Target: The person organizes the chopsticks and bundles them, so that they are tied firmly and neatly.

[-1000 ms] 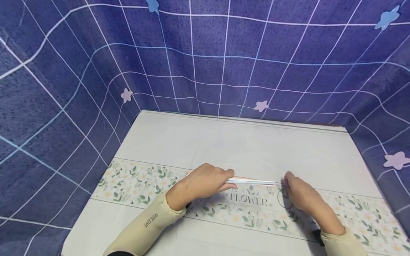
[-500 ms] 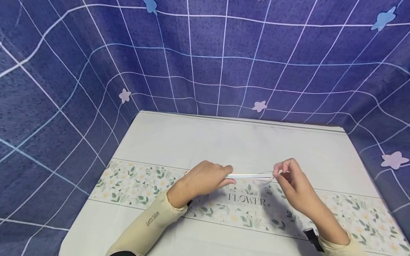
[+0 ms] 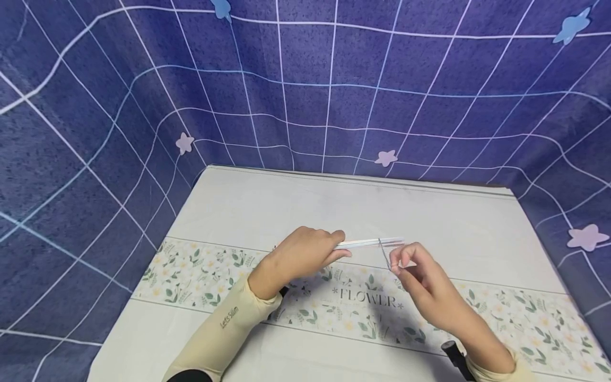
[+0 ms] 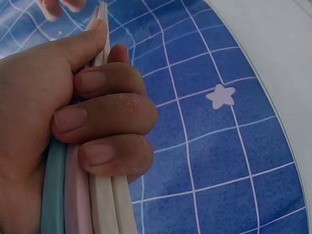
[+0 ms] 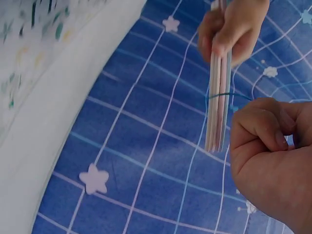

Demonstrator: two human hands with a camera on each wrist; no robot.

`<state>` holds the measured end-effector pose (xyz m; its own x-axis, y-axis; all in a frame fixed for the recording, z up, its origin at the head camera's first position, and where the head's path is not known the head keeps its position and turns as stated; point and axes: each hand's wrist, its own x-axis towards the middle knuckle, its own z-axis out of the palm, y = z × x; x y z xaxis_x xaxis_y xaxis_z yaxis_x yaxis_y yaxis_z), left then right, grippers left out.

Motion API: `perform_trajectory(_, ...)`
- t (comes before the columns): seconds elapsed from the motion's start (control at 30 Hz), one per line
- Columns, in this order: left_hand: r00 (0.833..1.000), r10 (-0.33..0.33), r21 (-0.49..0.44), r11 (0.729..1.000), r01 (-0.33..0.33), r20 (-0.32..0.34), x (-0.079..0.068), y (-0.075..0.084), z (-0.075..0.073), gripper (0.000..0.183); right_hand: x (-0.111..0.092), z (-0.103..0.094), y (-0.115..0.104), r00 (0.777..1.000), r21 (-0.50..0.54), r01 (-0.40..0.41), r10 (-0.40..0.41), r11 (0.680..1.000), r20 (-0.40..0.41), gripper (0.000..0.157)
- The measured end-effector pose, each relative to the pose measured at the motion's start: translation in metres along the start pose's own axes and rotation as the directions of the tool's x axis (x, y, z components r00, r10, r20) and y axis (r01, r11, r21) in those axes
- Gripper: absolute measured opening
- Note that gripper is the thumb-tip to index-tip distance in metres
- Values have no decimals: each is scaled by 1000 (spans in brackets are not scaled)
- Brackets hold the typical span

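Note:
My left hand point(image 3: 303, 253) grips a bundle of pastel chopsticks point(image 3: 359, 243) in the head view, their thin ends pointing right, raised above the table. Teal, pink and white chopsticks point(image 4: 78, 195) run through the curled fingers in the left wrist view. A thin dark elastic band point(image 3: 384, 254) loops round the bundle near its free end. Its other end is pinched between thumb and fingertips of my right hand point(image 3: 429, 286), which pulls it out toward the near side. In the right wrist view the band point(image 5: 228, 94) stretches taut from the chopsticks point(image 5: 217, 122) to that hand.
A white table cover point(image 3: 267, 201) with a floral strip and the word FLOWER lies beneath both hands. Behind and at the sides hangs a blue grid-patterned curtain point(image 3: 305, 106) with stars.
My right hand has risen from the table with the band and brought it over the chopstick ends. The bundle has lifted and tilted upward; the band now loops round it, pulled taut.

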<state>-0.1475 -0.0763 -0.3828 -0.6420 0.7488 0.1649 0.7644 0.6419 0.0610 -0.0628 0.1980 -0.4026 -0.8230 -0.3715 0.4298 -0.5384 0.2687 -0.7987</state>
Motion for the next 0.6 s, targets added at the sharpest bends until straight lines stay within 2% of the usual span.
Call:
perform_trajectory(0.1,1000,-28,-18,999,28,-1,5,-4,-4,37,0,3,-4,995,-47,-76,79,996,66,21)
perform_trajectory(0.23,998,-62,-17,998,62,6,10,-6,-8,37,0,5,-7,976,-106,-159,173,982,131,27)
perform_trajectory(0.37,997,-71,-9,997,71,1,12,-7,-12,37,2,7,-7,964,-40,-204,208,978,166,48)
perform_trajectory(0.47,997,-78,-9,997,78,0,13,-6,-14,37,5,7,-6,967,-37,-200,203,979,153,58)
perform_trajectory(0.6,997,-80,-4,997,80,2,14,-6,-14,38,5,8,-5,980,-145,-128,148,981,134,39)
